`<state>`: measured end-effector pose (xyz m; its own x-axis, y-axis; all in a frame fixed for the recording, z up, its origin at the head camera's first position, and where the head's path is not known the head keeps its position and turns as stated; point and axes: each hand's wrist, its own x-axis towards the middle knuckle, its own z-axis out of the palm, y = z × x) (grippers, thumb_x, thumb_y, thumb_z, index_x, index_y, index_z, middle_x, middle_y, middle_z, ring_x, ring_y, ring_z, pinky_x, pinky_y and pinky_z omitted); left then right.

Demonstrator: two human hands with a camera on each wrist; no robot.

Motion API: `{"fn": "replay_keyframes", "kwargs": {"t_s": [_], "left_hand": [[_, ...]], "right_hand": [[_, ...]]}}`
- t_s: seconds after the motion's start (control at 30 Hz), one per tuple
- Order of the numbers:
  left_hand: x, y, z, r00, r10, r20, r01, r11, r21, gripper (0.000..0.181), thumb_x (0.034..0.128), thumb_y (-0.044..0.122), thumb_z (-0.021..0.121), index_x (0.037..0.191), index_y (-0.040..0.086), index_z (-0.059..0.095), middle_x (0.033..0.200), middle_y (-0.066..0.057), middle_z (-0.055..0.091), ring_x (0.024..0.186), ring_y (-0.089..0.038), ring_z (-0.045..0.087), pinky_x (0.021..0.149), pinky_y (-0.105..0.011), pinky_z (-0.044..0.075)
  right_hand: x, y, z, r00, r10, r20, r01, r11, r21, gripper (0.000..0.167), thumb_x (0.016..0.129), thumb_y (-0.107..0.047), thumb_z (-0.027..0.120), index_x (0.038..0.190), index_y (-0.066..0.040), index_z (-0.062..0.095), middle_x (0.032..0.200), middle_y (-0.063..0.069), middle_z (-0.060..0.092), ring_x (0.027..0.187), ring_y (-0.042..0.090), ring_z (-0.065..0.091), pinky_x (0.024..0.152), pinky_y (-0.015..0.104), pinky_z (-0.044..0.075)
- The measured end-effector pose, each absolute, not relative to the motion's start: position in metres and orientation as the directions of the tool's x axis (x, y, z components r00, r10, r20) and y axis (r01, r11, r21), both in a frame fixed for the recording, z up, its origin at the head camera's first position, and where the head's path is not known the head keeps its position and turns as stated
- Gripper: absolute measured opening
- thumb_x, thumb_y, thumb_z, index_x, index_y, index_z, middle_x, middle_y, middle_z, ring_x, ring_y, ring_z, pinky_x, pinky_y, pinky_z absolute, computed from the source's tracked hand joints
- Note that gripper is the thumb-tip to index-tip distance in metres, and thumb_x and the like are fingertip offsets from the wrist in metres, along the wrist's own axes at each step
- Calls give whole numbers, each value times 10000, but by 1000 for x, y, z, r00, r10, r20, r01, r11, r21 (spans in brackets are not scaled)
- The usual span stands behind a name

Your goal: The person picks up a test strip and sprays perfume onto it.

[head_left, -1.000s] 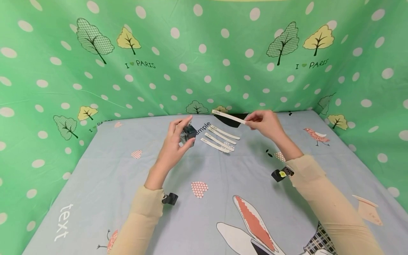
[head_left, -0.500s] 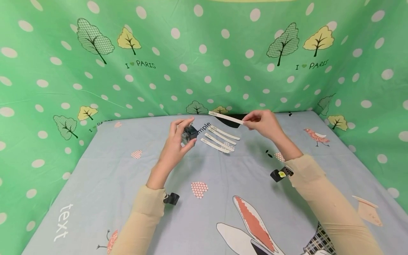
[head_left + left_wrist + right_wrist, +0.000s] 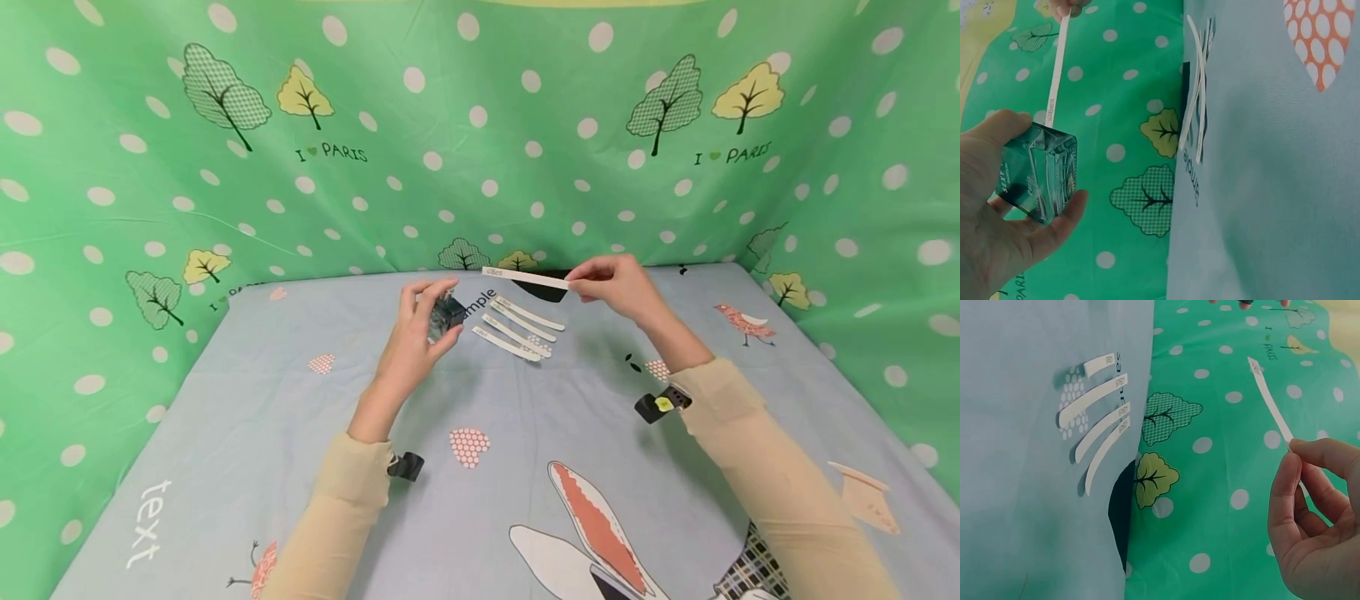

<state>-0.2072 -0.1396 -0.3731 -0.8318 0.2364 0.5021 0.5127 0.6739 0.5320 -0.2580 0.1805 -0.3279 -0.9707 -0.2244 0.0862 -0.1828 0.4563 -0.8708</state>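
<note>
My left hand [image 3: 405, 346] grips a small square glass perfume bottle [image 3: 448, 313] above the table, thumb below and fingers over the top. Printed lettering shows on the dark glass of the bottle [image 3: 1035, 172] in the left wrist view. Between thumb and fingertips, my right hand [image 3: 618, 287] pinches one end of a white paper test strip [image 3: 525, 277]. The strip's printed end points left, towards the bottle; the head view shows a gap between them. Several similar paper strips [image 3: 1094, 398] lie side by side on the cloth below.
A blue-grey printed cloth [image 3: 525, 408] covers the table. Green dotted fabric [image 3: 480, 150] hangs along the back and both sides. A small black camera sits on each wrist, the left camera [image 3: 407, 467] and the right camera [image 3: 652, 408].
My right hand has shifted slightly left, bringing the pinched strip nearer the bottle. The bottle has tilted slightly in my left hand. The strips on the cloth have stayed put.
</note>
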Motion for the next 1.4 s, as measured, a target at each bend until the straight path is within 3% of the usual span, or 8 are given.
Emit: {"fn": "replay_keyframes", "kwargs": {"t_s": [0.3, 0.47, 0.63, 0.87, 1.1, 1.4], "left_hand": [[-209, -137, -374, -837, 254, 485, 509, 685, 521, 632, 942, 170, 693, 1473, 293, 372, 1396, -166, 356, 1110, -345, 554, 791, -467, 571], [-209, -135, -374, -834, 253, 490, 511, 690, 513, 630, 938, 168, 699, 1468, 284, 379, 1388, -174, 356, 1107, -357, 553, 803, -468, 572], [-208, -132, -371, -842, 204, 499, 481, 702, 525, 637, 904, 168, 741, 1442, 300, 427, 1346, -159, 386, 1078, -354, 587, 733, -431, 593], [-207, -133, -368, -866, 122, 486, 415, 718, 559, 614, 885, 174, 764, 1410, 309, 475, 1279, -130, 406, 1074, -334, 628, 825, -450, 607], [-206, -136, -361, -844, 154, 514, 463, 692, 553, 649, 919, 161, 724, 1465, 324, 414, 1373, -166, 380, 1168, -377, 576, 903, -510, 572], [-203, -137, -355, -847, 169, 504, 463, 701, 543, 645, 932, 166, 706, 1476, 318, 395, 1396, -163, 360, 1195, -364, 564, 899, -487, 582]], "right_hand": [[-269, 181, -324, -976, -212, 56, -141, 410, -901, 314, 929, -166, 702, 1154, 53, 696, 759, -205, 676, 718, 46, 650, 708, 171, 573], [-271, 180, -324, -977, -205, 50, -133, 415, -900, 311, 932, -160, 697, 1153, 57, 694, 750, -196, 669, 705, 32, 629, 699, 165, 570], [-271, 178, -324, -976, -212, 42, -129, 415, -900, 310, 935, -165, 695, 1154, 54, 694, 757, -189, 670, 708, 35, 630, 701, 168, 573], [-273, 180, -325, -975, -215, 59, -145, 411, -900, 312, 932, -156, 694, 1154, 63, 691, 758, -194, 669, 714, 32, 641, 705, 163, 572], [-271, 185, -322, -983, -175, 51, -119, 399, -909, 298, 927, -146, 696, 1142, 60, 696, 785, -150, 680, 733, 56, 666, 710, 163, 575], [-272, 193, -318, -990, -128, 66, -113, 407, -907, 279, 919, -166, 711, 1114, 33, 721, 763, -147, 685, 721, 69, 661, 695, 173, 578]]}}
